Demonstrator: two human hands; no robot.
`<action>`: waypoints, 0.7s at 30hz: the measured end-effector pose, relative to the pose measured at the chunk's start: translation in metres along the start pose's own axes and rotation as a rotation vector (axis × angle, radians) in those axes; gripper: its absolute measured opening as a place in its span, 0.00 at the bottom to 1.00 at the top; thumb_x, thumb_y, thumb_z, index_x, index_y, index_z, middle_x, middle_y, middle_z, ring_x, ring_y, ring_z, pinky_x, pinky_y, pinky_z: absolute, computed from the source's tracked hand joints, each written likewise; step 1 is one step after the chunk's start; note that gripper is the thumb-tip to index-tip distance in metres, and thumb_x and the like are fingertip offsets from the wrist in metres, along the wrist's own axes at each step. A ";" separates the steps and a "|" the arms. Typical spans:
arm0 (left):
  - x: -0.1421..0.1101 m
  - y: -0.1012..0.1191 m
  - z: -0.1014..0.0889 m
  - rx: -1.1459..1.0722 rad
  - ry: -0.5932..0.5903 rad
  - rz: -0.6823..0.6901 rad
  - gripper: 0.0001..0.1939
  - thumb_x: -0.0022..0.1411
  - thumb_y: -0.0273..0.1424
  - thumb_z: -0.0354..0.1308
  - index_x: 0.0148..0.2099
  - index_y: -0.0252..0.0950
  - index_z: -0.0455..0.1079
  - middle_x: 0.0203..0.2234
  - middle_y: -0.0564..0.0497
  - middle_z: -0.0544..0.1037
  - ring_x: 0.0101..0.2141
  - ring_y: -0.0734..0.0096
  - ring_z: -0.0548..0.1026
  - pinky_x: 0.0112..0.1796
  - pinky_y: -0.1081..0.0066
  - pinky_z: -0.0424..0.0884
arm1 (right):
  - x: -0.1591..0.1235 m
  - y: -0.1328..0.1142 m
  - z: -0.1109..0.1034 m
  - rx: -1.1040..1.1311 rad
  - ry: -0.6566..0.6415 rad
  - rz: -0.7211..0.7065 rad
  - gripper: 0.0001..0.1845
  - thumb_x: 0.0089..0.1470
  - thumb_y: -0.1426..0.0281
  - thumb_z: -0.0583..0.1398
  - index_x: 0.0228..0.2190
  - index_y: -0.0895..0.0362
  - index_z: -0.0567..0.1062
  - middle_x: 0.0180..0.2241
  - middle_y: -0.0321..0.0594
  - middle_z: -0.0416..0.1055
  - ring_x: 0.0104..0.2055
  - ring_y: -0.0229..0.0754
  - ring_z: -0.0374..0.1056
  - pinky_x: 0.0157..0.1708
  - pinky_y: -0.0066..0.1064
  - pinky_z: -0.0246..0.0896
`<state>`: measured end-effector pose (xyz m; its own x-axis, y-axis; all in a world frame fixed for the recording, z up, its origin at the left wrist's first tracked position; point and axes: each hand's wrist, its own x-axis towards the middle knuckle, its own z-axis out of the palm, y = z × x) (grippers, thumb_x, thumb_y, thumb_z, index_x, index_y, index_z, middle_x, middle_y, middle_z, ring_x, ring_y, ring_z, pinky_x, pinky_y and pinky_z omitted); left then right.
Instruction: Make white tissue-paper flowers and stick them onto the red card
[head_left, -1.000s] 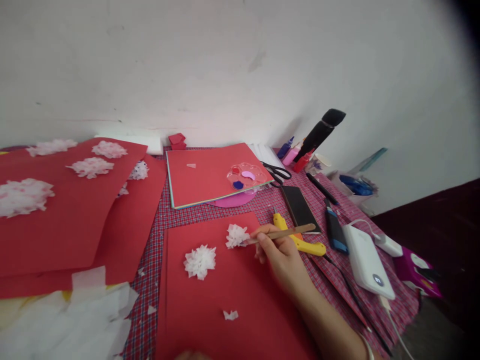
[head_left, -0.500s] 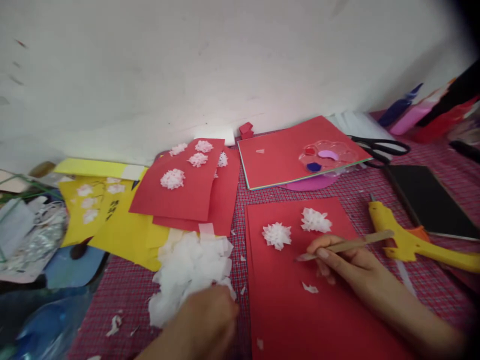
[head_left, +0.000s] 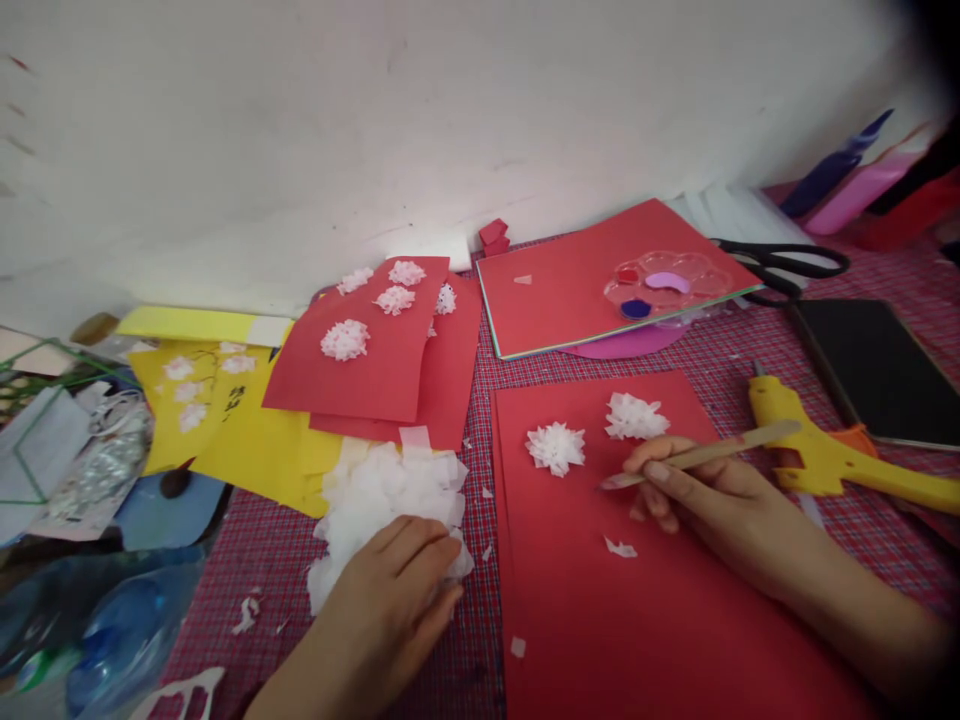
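My left hand [head_left: 394, 600] rests over the lower part of a pile of white tissue paper squares [head_left: 382, 490], its fingers bent and the thumb apart from them. Whatever lies right under the fingertips is hidden. Between the thumb and fingers of my right hand [head_left: 697, 490] is a flat wooden craft stick [head_left: 739, 446], slanting over a red card [head_left: 592, 580]. Just beyond its tip sit two fluffy white paper flowers [head_left: 556, 448], [head_left: 635, 416] on that card. A torn white paper scrap [head_left: 620, 548] lies near my right hand.
To the right lie a yellow glue gun [head_left: 817, 445], a dark notebook [head_left: 877, 370] and black scissors [head_left: 795, 262]. A paint palette [head_left: 697, 280] sits on stacked red sheets. At the left are flowered red cards [head_left: 360, 385], yellow paper [head_left: 255, 450] and plastic bottles [head_left: 112, 630].
My left hand has moved up onto the tissue pile, and its fingers have opened from a closed shape. My right hand keeps the stick in nearly the same place. The view has shifted slightly.
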<state>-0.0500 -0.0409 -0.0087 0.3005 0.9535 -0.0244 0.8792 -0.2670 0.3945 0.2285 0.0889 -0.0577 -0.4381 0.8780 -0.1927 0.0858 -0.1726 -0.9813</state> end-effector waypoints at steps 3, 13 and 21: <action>0.004 -0.001 0.005 0.069 -0.034 -0.004 0.11 0.57 0.23 0.52 0.44 0.36 0.65 0.37 0.46 0.73 0.39 0.64 0.70 0.40 0.61 0.70 | 0.000 0.001 -0.001 0.000 -0.012 0.000 0.10 0.53 0.62 0.57 0.31 0.57 0.72 0.20 0.36 0.68 0.19 0.33 0.61 0.21 0.28 0.58; 0.007 -0.008 -0.003 -0.114 0.104 -0.127 0.08 0.57 0.22 0.48 0.36 0.36 0.67 0.32 0.48 0.75 0.35 0.70 0.73 0.35 0.69 0.71 | -0.002 0.003 -0.002 0.164 -0.026 0.021 0.08 0.54 0.65 0.57 0.32 0.56 0.72 0.20 0.34 0.66 0.20 0.33 0.61 0.23 0.28 0.60; 0.058 0.030 -0.013 -0.913 0.162 -0.555 0.06 0.51 0.29 0.58 0.34 0.35 0.68 0.17 0.58 0.67 0.18 0.80 0.65 0.19 0.79 0.62 | -0.016 -0.007 0.001 0.280 -0.009 -0.158 0.07 0.55 0.67 0.56 0.34 0.55 0.73 0.26 0.37 0.72 0.22 0.32 0.65 0.24 0.25 0.62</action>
<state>-0.0113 0.0079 0.0131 -0.1666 0.9342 -0.3156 0.2497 0.3496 0.9030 0.2345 0.0754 -0.0479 -0.4342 0.9001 -0.0363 -0.2335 -0.1514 -0.9605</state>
